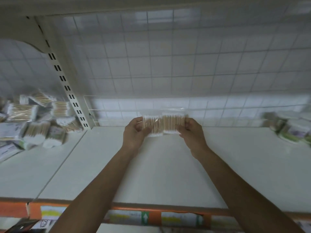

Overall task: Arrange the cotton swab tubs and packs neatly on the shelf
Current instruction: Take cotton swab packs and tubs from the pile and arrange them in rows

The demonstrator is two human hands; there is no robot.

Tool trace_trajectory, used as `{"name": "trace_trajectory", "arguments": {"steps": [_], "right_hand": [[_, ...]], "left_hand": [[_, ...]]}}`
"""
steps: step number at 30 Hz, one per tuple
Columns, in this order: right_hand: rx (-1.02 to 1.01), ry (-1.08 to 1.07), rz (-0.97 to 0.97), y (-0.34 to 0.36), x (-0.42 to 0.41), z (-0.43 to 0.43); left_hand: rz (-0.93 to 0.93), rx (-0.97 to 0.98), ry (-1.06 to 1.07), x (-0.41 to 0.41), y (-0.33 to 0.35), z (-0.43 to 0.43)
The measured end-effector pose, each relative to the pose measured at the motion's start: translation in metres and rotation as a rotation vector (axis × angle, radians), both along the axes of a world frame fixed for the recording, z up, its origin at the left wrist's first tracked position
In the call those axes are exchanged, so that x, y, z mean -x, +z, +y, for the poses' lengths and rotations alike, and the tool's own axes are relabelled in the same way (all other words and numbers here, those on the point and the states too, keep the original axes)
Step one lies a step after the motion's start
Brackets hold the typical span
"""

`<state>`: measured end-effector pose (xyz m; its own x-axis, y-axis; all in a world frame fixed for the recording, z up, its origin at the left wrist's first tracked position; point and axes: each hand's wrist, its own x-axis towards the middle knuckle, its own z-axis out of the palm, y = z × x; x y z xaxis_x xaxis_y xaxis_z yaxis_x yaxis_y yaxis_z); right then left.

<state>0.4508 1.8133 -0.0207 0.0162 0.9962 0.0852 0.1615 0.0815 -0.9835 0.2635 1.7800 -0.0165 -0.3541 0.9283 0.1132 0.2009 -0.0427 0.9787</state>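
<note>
Two clear packs of wooden-stick cotton swabs sit side by side at the back of the white shelf (161, 165). My left hand (136, 133) grips the left pack (151, 126) at its left end. My right hand (191, 132) grips the right pack (173, 122) at its right end. The two packs touch or overlap in the middle. Whether they rest on the shelf or hang just above it is unclear.
A loose heap of swab packs and tubs (33, 118) lies on the neighbouring shelf section at left, beyond the slotted upright (67, 88). More packs (289, 128) lie at the far right. A wire grid back panel (168, 73) stands behind. The orange front rail (151, 211) carries price labels.
</note>
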Motion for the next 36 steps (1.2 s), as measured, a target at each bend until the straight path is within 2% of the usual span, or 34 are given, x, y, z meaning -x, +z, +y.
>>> {"name": "trace_trajectory", "arguments": {"steps": [7,13,18,27,36], "right_hand": [[0.024,-0.118,-0.049,-0.004,-0.059,0.005],[0.031,-0.143,-0.084,-0.005,-0.076,0.012],[0.014,-0.128,-0.163,-0.008,-0.080,0.017],[0.004,0.028,-0.361,-0.012,-0.061,0.020],[-0.026,0.014,-0.548,-0.015,-0.048,0.028]], "left_hand": [[0.092,0.033,-0.035,-0.055,-0.014,0.016],[0.212,0.029,0.001,-0.076,-0.018,0.030],[0.283,0.061,0.039,-0.082,-0.025,0.044],[0.335,0.025,0.044,-0.086,-0.028,0.057],[0.343,0.037,-0.006,-0.079,-0.026,0.052]]}}
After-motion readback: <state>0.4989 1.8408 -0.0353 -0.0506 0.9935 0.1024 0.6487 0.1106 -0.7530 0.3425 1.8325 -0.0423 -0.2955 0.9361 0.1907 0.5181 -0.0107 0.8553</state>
